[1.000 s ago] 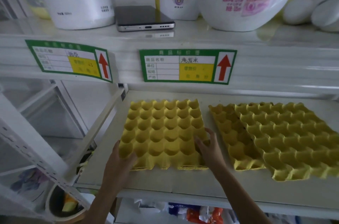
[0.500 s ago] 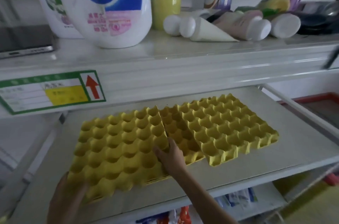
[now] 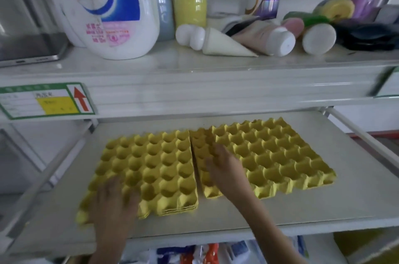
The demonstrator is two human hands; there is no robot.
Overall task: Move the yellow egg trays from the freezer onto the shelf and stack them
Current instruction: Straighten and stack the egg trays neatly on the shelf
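On the white metal shelf (image 3: 302, 205), the left hand (image 3: 112, 201) lay flat, fingers spread and gripping nothing, on the near-left corner of a stack of yellow moulded-pulp egg trays (image 3: 151, 164), probably pressing the layers to nest squarely; its edge showed several layers, their number too blurred to count. The right hand (image 3: 224, 168) rested open on a partly covered yellow tray (image 3: 199, 155) just beyond that stack's right edge, fingertips touching the top yellow tray (image 3: 276, 155) overlapping it, likely to slide it across. So three tray groups showed, and two hands.
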